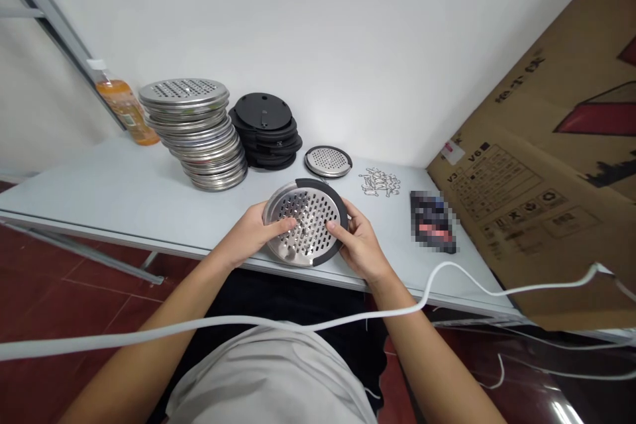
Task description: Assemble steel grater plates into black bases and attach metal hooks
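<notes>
White cable crosses my view closest, over the forearms. Above it both hands grip a perforated steel disc with a black rim piece on its right edge, held tilted at the near edge of the grey table. Left hand clamps the left side, thumb on the holes; right hand clamps the right. Behind: stack of steel discs, stack of black plates, one finished disc, small pile of metal clips, orange bottle
</notes>
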The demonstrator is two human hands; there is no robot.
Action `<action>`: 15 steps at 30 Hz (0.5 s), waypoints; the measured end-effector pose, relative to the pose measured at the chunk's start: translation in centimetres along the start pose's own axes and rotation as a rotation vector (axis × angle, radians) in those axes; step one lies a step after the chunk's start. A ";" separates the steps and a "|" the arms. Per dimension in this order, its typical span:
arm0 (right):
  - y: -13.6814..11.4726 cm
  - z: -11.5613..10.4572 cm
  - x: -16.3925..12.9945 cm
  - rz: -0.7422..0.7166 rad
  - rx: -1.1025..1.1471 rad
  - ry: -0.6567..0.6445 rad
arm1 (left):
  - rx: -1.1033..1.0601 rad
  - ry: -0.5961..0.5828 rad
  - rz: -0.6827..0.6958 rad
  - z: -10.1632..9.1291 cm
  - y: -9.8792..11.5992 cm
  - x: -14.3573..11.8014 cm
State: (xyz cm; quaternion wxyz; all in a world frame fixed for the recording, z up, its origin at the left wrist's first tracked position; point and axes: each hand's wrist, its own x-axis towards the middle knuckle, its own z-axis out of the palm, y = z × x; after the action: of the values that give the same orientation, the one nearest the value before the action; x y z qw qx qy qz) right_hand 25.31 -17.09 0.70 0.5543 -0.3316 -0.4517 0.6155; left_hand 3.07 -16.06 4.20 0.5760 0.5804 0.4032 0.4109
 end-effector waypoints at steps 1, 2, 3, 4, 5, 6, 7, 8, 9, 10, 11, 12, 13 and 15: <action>-0.1 0.0 0.0 0.002 -0.012 -0.011 | 0.020 0.005 0.006 0.0 0.1 0.0; -0.3 -0.1 0.0 -0.001 -0.026 -0.025 | 0.036 0.013 0.011 0.0 0.2 0.0; -0.5 -0.2 0.0 -0.007 -0.045 -0.042 | 0.050 0.022 0.016 0.0 0.2 -0.1; -0.6 -0.3 0.1 -0.017 -0.069 -0.060 | 0.064 0.031 0.019 0.0 0.2 0.0; -0.8 -0.4 0.1 -0.026 -0.096 -0.078 | 0.081 0.040 0.023 0.0 0.3 0.0; -0.9 -0.6 0.2 -0.031 -0.124 -0.095 | 0.098 0.050 0.030 0.0 0.2 0.0; -1.0 -0.7 0.2 -0.030 -0.149 -0.107 | 0.111 0.058 0.040 0.1 0.2 0.0; -1.1 -0.9 0.3 -0.026 -0.168 -0.115 | 0.115 0.061 0.050 0.1 0.2 0.1; -1.1 -1.1 0.3 -0.023 -0.183 -0.119 | 0.109 0.059 0.060 0.1 0.2 0.1; -1.1 -1.3 0.4 -0.025 -0.195 -0.121 | 0.096 0.055 0.069 0.2 0.2 0.1; -1.1 -1.4 0.4 -0.036 -0.208 -0.121 | 0.083 0.051 0.074 0.3 0.3 0.1; -1.1 -1.5 0.5 -0.054 -0.223 -0.121 | 0.079 0.049 0.077 0.4 0.4 0.0; -1.0 -1.6 0.5 -0.074 -0.239 -0.122 | 0.097 0.052 0.083 0.5 0.5 0.0; -0.8 -1.7 0.6 -0.121 -0.288 -0.106 | 0.232 0.083 0.136 0.7 0.7 -0.3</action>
State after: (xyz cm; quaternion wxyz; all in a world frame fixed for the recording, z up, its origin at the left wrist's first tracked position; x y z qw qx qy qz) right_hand 27.05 -16.16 0.88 0.5125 -0.3468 -0.5828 0.5267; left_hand 3.63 -16.61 4.93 0.4589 0.6515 0.4311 0.4232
